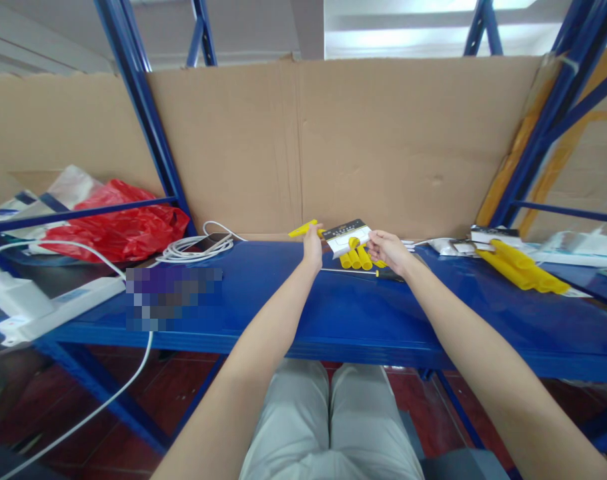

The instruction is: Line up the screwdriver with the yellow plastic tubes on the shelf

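My left hand is closed round a yellow tube that sticks out to the left, just above the blue shelf. My right hand pinches a small black-and-white card and holds it tilted over several short yellow tubes lying on the shelf. A thin screwdriver with a dark handle lies on the shelf just in front of both hands.
Coiled white cable and a red plastic bag lie at the left, with a white power strip near the front edge. More yellow tubes and white packets sit at the right. Cardboard backs the shelf between blue uprights.
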Demonstrator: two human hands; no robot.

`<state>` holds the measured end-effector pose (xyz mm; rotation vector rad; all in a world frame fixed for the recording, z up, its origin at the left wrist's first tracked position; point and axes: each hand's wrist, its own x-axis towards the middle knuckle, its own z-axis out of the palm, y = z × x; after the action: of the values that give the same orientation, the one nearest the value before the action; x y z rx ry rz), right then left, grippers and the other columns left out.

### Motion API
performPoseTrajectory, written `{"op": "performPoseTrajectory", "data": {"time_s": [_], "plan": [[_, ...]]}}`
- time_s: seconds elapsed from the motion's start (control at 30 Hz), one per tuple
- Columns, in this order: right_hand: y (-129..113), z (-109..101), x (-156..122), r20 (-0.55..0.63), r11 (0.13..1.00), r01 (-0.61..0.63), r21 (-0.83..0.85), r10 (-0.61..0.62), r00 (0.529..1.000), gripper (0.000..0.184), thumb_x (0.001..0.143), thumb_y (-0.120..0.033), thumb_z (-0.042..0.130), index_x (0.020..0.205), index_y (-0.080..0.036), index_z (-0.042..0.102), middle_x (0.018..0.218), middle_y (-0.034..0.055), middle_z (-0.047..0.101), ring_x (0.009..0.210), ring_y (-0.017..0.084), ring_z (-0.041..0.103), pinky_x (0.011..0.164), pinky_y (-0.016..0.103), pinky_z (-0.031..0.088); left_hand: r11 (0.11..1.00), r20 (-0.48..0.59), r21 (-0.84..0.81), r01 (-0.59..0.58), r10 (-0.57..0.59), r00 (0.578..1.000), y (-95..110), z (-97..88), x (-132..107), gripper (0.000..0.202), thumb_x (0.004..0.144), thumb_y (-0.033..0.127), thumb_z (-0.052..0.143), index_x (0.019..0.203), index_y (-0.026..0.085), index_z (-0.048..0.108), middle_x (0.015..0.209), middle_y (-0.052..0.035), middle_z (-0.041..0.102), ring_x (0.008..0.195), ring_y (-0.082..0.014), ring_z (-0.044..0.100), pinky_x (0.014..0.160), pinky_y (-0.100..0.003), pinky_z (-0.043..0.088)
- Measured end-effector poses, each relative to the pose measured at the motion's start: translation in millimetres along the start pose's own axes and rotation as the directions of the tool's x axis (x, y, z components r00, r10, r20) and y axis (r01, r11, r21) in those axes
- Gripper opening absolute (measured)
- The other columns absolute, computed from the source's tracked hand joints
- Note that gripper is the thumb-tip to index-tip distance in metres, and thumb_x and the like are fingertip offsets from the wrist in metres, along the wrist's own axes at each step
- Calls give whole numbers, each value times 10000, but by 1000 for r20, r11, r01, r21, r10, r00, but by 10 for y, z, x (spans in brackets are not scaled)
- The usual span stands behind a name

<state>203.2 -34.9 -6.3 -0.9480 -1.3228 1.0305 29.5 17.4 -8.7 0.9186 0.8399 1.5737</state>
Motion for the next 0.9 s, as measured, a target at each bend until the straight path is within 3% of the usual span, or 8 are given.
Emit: {"op": "performPoseTrajectory", "data": {"time_s": [0.13,0.27,0.37,0.5,0.73,0.9], "plan": [[-41,-29,13,-82,1000,-25,6,25,996,334,810,-399,709,690,-221,452,519,-59,435,419,73,352,400,205,269,993,-94,103,-50,60,994,37,-45,-3,144,946,290,571,1060,213,614,851,-8,635,698,-139,652,693,-272,557],[-96,-142,47,-228,998,31,50,-19,973,250,807,-327,645,711,-228,437,525,-61,415,419,80,360,401,202,289,974,-195,221,-50,94,976,37,-117,62,266,844,146,647,1088,227,577,877,19,613,728,-106,631,714,-223,539],[-104,-319,90,-398,999,22,40,-4,917,162,781,-225,600,746,-232,442,548,-56,449,427,86,386,405,206,339,968,-210,248,25,28,977,59,-158,69,347,829,117,631,1143,245,557,858,31,601,635,-102,613,679,-235,539],[-68,-594,172,-586,989,-145,1,118,802,137,766,-127,546,784,-225,453,552,-41,484,428,78,382,393,186,352,969,-183,193,154,-119,976,107,-125,-25,530,824,66,595,1304,261,486,779,54,566,501,-100,557,621,-260,535],[-31,-888,479,-654,962,-254,-97,131,745,80,848,-140,535,846,-220,537,555,-23,464,434,101,406,386,211,374,954,-78,234,185,-172,982,150,-11,-181,533,806,-9,510,1287,222,523,634,82,504,449,-105,513,589,-260,528],[72,-1015,612,-634,937,-300,-179,123,764,79,859,-149,526,899,-204,564,581,-21,482,463,123,474,452,248,436,947,-58,255,195,-187,981,158,-3,-186,467,781,3,520,1203,196,564,603,80,502,441,-106,510,582,-267,525]]}}
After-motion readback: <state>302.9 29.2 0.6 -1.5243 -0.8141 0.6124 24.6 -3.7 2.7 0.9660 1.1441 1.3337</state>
